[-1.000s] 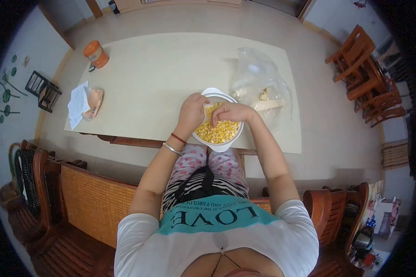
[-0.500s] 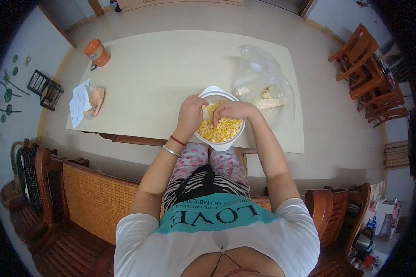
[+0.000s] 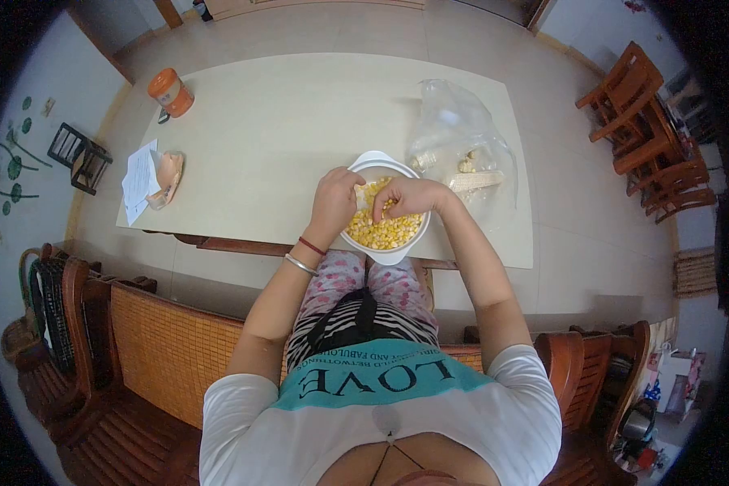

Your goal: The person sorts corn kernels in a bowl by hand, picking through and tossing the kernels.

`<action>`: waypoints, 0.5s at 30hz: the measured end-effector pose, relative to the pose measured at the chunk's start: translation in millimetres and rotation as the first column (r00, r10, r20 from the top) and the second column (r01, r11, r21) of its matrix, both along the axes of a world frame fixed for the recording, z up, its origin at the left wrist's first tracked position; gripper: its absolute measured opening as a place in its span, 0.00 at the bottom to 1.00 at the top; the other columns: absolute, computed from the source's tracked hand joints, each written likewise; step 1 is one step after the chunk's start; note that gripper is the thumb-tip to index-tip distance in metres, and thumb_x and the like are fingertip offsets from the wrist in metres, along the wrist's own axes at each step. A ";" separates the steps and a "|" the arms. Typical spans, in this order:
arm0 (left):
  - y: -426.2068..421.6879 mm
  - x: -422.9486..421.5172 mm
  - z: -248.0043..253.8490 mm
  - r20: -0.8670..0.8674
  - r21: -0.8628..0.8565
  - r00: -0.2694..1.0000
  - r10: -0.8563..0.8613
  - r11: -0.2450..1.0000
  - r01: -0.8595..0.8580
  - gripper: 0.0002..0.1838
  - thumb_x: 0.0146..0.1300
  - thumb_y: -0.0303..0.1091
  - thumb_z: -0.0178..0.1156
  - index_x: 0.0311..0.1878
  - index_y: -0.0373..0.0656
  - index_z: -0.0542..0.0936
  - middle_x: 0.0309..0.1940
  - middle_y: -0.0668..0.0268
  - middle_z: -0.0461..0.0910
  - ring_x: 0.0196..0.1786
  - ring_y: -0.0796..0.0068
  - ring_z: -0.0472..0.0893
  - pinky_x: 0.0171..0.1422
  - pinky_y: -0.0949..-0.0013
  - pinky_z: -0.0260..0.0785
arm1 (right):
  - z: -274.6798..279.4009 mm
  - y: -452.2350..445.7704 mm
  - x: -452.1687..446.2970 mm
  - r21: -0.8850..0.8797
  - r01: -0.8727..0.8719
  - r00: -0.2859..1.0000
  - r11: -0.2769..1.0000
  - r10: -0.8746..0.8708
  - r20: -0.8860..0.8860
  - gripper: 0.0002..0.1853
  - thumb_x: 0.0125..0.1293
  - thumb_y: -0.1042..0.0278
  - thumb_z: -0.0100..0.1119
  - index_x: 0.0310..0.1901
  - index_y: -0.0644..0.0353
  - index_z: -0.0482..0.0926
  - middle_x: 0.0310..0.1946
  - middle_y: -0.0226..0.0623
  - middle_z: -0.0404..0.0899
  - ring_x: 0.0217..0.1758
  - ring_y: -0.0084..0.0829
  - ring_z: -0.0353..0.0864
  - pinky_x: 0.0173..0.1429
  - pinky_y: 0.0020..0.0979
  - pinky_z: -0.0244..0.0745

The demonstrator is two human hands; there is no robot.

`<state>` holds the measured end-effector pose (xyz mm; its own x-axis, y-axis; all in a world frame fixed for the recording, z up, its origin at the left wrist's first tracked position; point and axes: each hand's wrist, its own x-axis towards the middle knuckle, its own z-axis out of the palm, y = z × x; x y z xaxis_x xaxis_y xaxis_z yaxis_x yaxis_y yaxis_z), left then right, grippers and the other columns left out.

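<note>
A white bowl (image 3: 390,257) with two handles sits at the table's front edge, holding many loose yellow corn kernels (image 3: 385,232). Over its left rim is my left hand (image 3: 334,202), fingers bent inward; whatever they may hold is hidden. My right hand (image 3: 405,198) reaches over the right rim, its curled fingers down at the kernels, and I cannot make out anything between them. Right of the bowl lies a clear plastic bag (image 3: 454,121) with a bare corn cob (image 3: 475,181) and smaller cob pieces (image 3: 424,160) in or under it.
On the pale table (image 3: 259,130), an orange jar (image 3: 170,91) stands at the far left, with papers (image 3: 140,182) and a pinkish dish (image 3: 167,180) nearer. A wooden bench (image 3: 170,352) is behind me. Wooden chairs (image 3: 624,97) stand off to the right.
My right hand and forearm have shifted slightly, with the fingers curling a little more over the kernels. My left hand stays nearly where it was at the rim.
</note>
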<state>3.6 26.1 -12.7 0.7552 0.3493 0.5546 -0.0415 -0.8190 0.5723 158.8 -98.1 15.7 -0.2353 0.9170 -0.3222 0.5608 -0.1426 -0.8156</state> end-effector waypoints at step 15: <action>-3.1 -1.3 -3.5 0.034 0.224 0.999 -0.016 0.975 0.008 0.06 0.50 0.25 0.58 0.34 0.45 0.78 0.33 0.63 0.77 0.46 0.59 0.75 0.63 0.48 0.57 | -4.9 -6.8 1.1 0.001 0.217 0.936 0.976 -0.208 -0.284 0.07 0.59 0.81 0.47 0.35 0.64 0.75 0.33 0.34 0.80 0.41 0.24 0.78 0.52 0.25 0.71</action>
<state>2.3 23.1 -16.2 0.7370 0.2045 0.6442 -0.0693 -0.9253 0.3730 159.9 -105.0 10.8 -0.1104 0.9641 -0.2415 0.2676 -0.2051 -0.9414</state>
